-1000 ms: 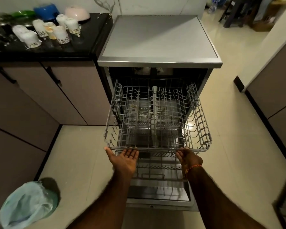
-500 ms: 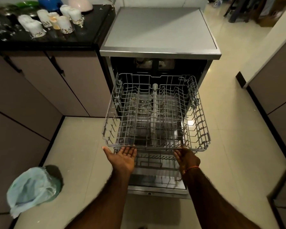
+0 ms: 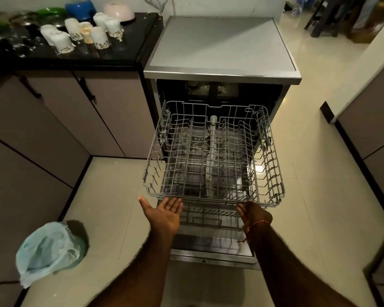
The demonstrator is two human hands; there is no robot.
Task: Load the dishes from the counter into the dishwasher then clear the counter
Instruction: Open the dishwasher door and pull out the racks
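In the head view, the dishwasher [image 3: 222, 45] is seen with its door let down and its upper rack [image 3: 213, 160] drawn well out over the lower rack [image 3: 208, 214]. No dishes can be made out in the upper rack.

The left hand [image 3: 164, 212] is held palm up with the fingers straight and spread, their tips at or just under the rack's front rail; nothing is held in it. The right hand [image 3: 253, 212] is placed at the same rail toward the right corner, its fingertips hidden under the wire, so whether the rail is gripped cannot be told.

The dishes to be loaded lie up and to the left of both hands, well apart from them, on the black bench [image 3: 111, 56]. A cluster of white cups [image 3: 80, 35] is stood there upside down, with a blue bowl [image 3: 80, 8], a pink bowl [image 3: 119, 11] and green items [image 3: 51, 11] behind. The left hand is judged the nearer one for the reach.

The route from the rack to the bench runs across the rack's left wall and the bench's edge, which could be caught in passing. A bin with a pale bag [image 3: 49, 251] is stood on the floor to the left, off that route.
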